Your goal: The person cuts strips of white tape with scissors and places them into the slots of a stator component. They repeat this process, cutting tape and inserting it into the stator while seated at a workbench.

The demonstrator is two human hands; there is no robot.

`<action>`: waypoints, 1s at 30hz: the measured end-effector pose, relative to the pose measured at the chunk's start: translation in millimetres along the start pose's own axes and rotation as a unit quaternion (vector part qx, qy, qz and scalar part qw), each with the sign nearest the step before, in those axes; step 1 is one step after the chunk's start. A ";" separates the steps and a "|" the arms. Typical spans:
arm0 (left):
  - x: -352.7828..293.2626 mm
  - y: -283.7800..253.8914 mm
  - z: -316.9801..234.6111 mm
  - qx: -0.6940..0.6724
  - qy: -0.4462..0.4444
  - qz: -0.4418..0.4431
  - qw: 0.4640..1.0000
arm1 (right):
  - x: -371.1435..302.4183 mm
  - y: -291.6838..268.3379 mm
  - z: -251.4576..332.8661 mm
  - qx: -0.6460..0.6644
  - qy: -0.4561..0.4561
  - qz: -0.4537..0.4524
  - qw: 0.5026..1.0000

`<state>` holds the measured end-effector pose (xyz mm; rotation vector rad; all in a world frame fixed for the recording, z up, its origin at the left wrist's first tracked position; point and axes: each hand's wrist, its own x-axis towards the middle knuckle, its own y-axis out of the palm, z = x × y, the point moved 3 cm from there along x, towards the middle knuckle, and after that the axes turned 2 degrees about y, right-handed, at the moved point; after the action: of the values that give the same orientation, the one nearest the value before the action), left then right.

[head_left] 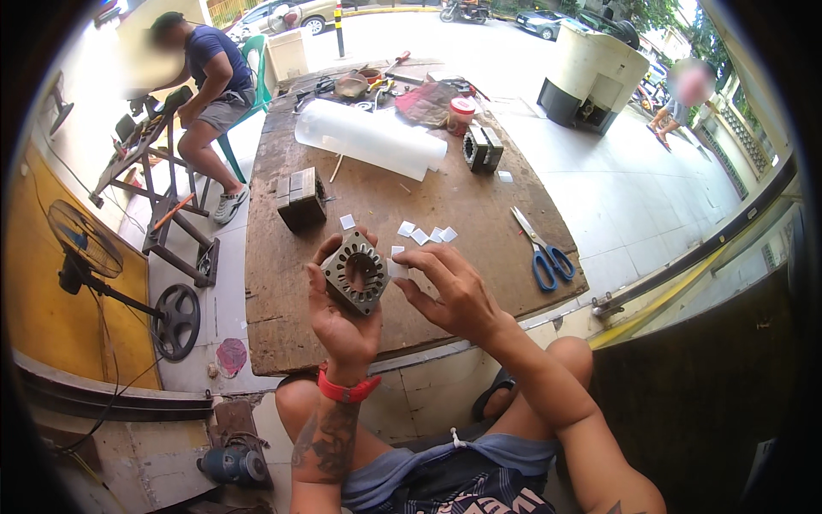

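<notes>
My left hand (347, 330), with a red band at the wrist, holds up a square metal motor stator core (337, 272). Its slotted face, with a round opening, is turned up toward me. At the core's right side, my right hand (454, 295) pinches a small white insulation slip (396, 269) between thumb and fingers. The slip's edge is against or very near the core; I cannot tell if it is in a slot. Several cut white slips (419, 236) lie on the wooden table (385, 321) beyond my right hand. Another slip (347, 221) lies beyond the core.
Blue-handled scissors (543, 253) lie open at right. Two more stator cores stand on the table, one left (300, 203), one far right (482, 151). Behind are a translucent sheet roll (368, 141), a red-lidded jar (460, 116) and tools. A person (210, 77) sits at far left.
</notes>
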<state>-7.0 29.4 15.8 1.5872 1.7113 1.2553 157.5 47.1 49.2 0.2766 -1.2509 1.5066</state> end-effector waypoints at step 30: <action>-2.2 2.4 3.7 0.029 0.024 -0.046 0.998 | -19.4 28.4 -2.9 0.071 0.060 0.008 0.996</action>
<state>-2.2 28.2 15.7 1.5041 1.8437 1.2189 142.6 42.9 18.4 0.2650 -1.0544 1.6055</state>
